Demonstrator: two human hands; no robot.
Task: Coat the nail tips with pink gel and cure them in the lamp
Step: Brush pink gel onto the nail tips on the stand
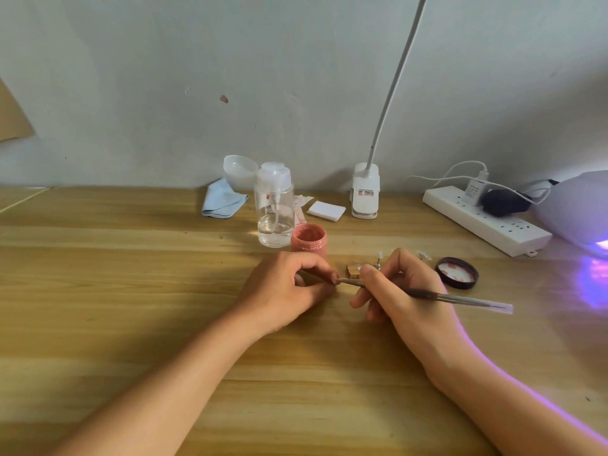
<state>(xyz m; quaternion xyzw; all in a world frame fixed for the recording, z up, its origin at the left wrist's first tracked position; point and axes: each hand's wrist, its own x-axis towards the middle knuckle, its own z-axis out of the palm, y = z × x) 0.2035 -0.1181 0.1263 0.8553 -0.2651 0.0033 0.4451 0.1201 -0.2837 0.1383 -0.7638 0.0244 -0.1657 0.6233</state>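
Observation:
My right hand (401, 291) holds a thin gel brush (460, 298), its tip pointing left to my left hand's fingertips. My left hand (289, 287) has its fingers curled and pinches something small at the brush tip; the item itself is hidden by the fingers. An open jar of pink gel (308, 237) stands just behind my left hand. Its dark lid (457, 272) lies upside down to the right. A small wooden stand (354, 268) and a nail tip on a holder (379, 258) sit between my hands, another nail tip (423, 255) further right. The curing lamp (579, 212) glows purple at the right edge.
A clear pump bottle (274, 209) stands behind the jar. A blue cloth (222, 199), white pads (326, 210) and a clip desk lamp (365, 192) line the wall. A white power strip (487, 222) with plugs and cables lies at the back right. All rest on a wooden table (131, 291).

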